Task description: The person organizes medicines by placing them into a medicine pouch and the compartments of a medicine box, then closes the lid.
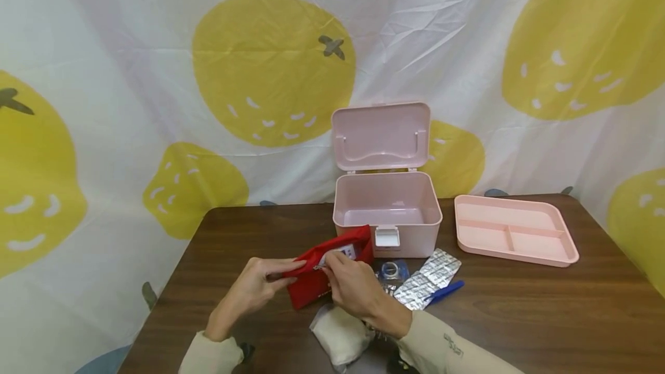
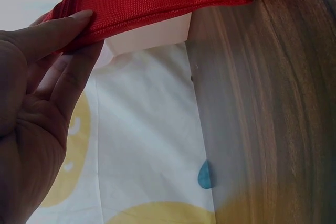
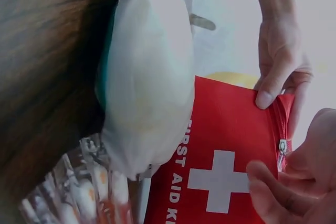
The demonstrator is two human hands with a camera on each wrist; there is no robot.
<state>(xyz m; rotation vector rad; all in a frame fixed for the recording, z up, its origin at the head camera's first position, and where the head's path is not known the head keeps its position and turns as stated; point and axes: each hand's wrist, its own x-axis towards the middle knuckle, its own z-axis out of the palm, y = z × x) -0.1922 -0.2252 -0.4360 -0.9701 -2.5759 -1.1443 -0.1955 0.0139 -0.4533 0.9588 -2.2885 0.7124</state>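
A red fabric first aid pouch (image 1: 309, 292) is held tilted above the wooden table, its zipped top partly open and a white printed item (image 1: 347, 251) showing inside. My left hand (image 1: 251, 283) grips the pouch's left end, thumb on one face and fingers behind, as the left wrist view also shows. At the zipper, my right hand (image 1: 355, 286) pinches the metal zipper pull (image 3: 282, 147) between thumb and fingers. A white cross and lettering face the right wrist camera. Below the right hand lies a soft white bundle (image 1: 340, 336) in clear plastic.
Behind the pouch stands a pink box (image 1: 410, 241) with its lid (image 1: 384, 137) raised. A divided pink tray (image 1: 519, 255) lies to its right. Near the right hand are silver foil packs (image 1: 428, 281), a blue slim item (image 1: 447, 292), a white ring-shaped roll (image 1: 391, 270) and several clear-wrapped pieces (image 3: 86, 198).
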